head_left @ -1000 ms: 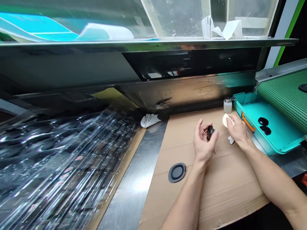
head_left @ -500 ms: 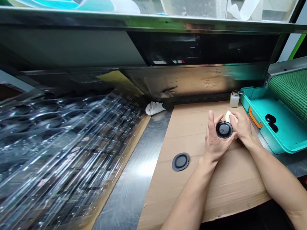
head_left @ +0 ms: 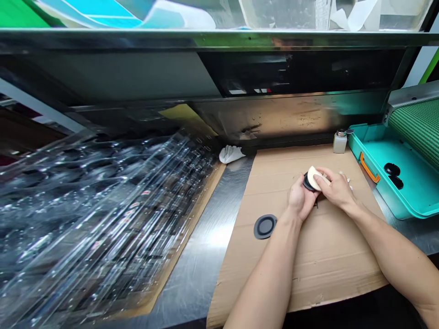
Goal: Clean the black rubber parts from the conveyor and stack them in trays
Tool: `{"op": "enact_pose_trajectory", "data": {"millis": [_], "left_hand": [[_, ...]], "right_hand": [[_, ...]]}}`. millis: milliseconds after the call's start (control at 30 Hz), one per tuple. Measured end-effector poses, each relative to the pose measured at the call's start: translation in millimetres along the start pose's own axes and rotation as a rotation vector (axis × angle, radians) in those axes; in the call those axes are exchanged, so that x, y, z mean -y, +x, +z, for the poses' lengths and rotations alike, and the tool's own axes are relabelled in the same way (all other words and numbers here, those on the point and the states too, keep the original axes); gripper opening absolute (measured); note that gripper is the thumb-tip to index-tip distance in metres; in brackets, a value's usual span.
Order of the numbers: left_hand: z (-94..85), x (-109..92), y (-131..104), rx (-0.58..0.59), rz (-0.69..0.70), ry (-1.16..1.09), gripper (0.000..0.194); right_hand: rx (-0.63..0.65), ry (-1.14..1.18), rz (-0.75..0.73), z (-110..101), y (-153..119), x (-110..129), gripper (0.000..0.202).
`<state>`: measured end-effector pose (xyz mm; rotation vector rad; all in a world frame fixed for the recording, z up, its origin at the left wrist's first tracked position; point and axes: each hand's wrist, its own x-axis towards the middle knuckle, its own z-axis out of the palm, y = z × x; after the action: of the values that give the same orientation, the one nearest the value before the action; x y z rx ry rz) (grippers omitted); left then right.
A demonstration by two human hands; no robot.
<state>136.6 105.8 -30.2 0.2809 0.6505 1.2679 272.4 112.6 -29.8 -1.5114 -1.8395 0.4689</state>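
Note:
My left hand (head_left: 299, 199) is closed round a black round plastic part (head_left: 307, 183), held above the cardboard. Fingers of my right hand (head_left: 338, 189) grip a cream-coloured round pad (head_left: 314, 178), which presses against the face of the black part and covers most of it. Nearer to me, left of my hands, a dark grey disc (head_left: 265, 226) with a raised ring lies flat on the cardboard sheet (head_left: 332, 256). Small white bits, partly hidden, show on the cardboard behind my right hand.
Stacked clear plastic trays (head_left: 113, 219) fill the left side. A small bottle (head_left: 339, 141) with a metal cap stands at the back. To the right sits a teal bin (head_left: 404, 201) with an orange handle, holding black round parts (head_left: 392, 169), beside a green conveyor belt (head_left: 418, 128).
My right hand has brought the cream pad leftward onto the black part. My left fingers, stretched up before, are now curled round that part. The view has shifted slightly left.

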Motion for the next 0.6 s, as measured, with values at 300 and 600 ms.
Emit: {"op": "enact_pose_trajectory", "data": {"millis": [300, 600], "left_hand": [[-1.4, -12, -3, -0.117, -0.128, -0.226, 0.038], [5.1, -16, -8, -0.117, -0.133, -0.248, 0.047]], "right_hand": [[-0.195, -0.144, 0.163, -22, 11, -15, 0.040], [-0.101, -0.229, 0.131, -18, 7, -6, 0.040]]}}
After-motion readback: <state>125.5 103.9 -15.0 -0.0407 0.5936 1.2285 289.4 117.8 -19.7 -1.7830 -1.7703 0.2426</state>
